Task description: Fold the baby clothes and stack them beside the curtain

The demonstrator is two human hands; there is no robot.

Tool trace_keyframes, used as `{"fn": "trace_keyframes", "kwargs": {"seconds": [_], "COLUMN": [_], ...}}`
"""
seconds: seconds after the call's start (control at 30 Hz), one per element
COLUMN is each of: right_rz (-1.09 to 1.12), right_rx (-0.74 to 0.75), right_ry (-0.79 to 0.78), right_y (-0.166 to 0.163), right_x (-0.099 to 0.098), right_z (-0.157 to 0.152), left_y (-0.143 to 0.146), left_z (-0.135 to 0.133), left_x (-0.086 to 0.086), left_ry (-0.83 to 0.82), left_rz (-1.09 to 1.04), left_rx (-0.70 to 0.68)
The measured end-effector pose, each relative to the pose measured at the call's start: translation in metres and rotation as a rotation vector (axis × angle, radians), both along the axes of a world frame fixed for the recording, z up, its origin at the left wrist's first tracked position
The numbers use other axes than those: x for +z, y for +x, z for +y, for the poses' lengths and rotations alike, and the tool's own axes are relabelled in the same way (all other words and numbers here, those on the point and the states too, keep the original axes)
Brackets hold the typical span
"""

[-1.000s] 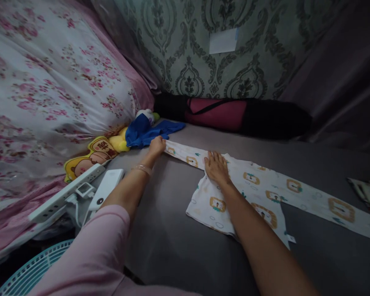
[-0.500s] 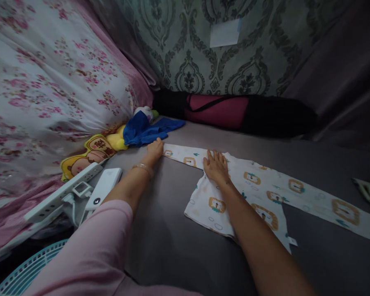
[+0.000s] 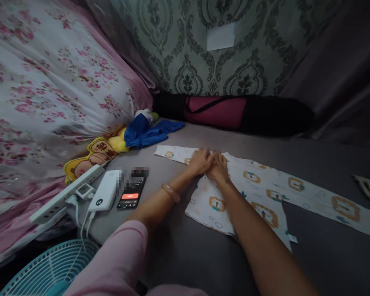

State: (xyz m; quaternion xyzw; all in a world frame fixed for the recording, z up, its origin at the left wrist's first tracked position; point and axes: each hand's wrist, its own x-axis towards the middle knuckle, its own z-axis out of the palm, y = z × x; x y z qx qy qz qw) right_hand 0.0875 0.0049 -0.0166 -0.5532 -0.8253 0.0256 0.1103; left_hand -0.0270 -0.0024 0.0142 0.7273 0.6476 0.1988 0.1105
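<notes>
A white long-sleeved child's shirt (image 3: pixel 217 205) with lion-face prints lies spread on the grey sheet. One sleeve stretches left and the other runs off toward the right edge. My right hand (image 3: pixel 218 166) rests flat, fingers extended, where the left sleeve meets the body. Right beside it, over the upper part of that sleeve, is my left hand (image 3: pixel 200 161), wearing a bangle. Motion smears its fingers, so their grip cannot be made out. My right forearm covers part of the shirt's body.
A phone (image 3: pixel 132 191), a white power bank (image 3: pixel 106 191) and a power strip (image 3: pixel 66 195) lie at left. Near them are a blue cloth (image 3: pixel 148 133) and a yellow plush (image 3: pixel 119 143). A teal fan (image 3: pixel 49 263) stands front left; a long black-and-red bag (image 3: pixel 217 111) lies along the wall.
My left hand has moved right, from the sleeve's cuff end to beside my right hand, uncovering the cuff and the phone. My right hand has stayed on the shirt.
</notes>
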Motion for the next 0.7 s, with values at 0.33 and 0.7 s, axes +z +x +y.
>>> {"fn": "trace_keyframes", "kwargs": {"seconds": [0.33, 0.7], "right_rz": [0.023, 0.021], "right_rx": [-0.029, -0.030], "right_ry": [0.093, 0.083], "right_y": [-0.003, -0.004], "right_x": [0.002, 0.001], "right_z": [-0.004, -0.004], "left_y": [-0.036, -0.131], "left_z": [-0.008, -0.005], "left_x": [-0.018, -0.016], "left_ry": [-0.154, -0.206], "left_rz": [0.126, 0.281], "left_rx": [0.115, 0.470]}}
